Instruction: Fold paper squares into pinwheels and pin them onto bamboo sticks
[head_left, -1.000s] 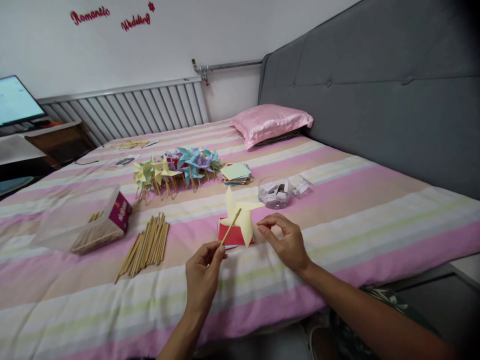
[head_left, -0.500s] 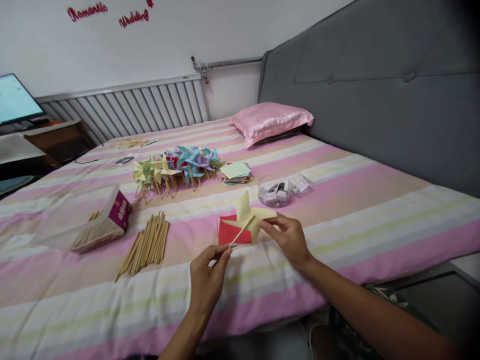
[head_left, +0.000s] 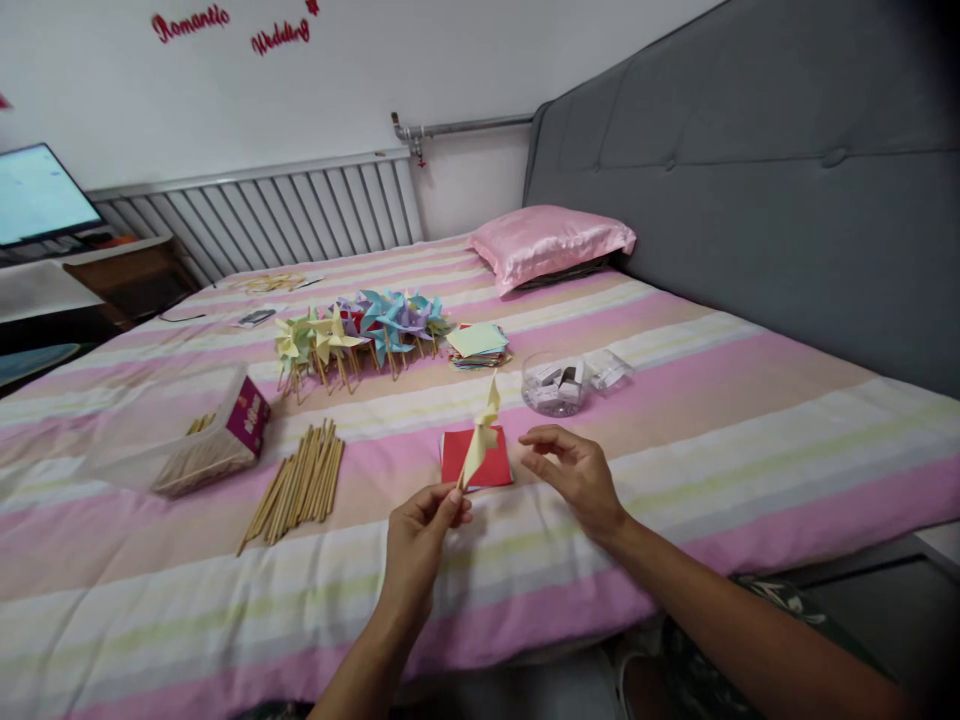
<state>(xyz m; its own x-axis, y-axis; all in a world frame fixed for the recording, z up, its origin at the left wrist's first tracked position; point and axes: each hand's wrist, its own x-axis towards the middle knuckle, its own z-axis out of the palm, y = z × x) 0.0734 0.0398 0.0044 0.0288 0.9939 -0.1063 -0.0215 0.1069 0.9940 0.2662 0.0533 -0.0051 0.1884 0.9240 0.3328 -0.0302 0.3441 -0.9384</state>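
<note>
A pale yellow paper pinwheel (head_left: 481,436) is held up by its thin wooden stick between the thumb and fingers of my left hand (head_left: 421,530). It is seen nearly edge-on. My right hand (head_left: 574,478) hovers to its right, apart from it, fingers curved and loosely spread with nothing in them. Behind the pinwheel lies a small stack of square paper (head_left: 496,466) with a red sheet on top. Left of my hands, a bunch of wooden sticks (head_left: 304,482) rests on the striped bedspread (head_left: 720,400).
Several finished pinwheels (head_left: 360,330) lie farther back, beside a stack of coloured paper (head_left: 478,342). A clear round container (head_left: 553,386) with small pieces and a plastic bag (head_left: 609,370) sit right. A clear tub (head_left: 172,440) of sticks stands left; a pink pillow (head_left: 551,245) lies behind.
My right hand has let go of the pinwheel's paper blade. The pinwheel has turned from facing me to nearly edge-on, and more of the red sheet shows.
</note>
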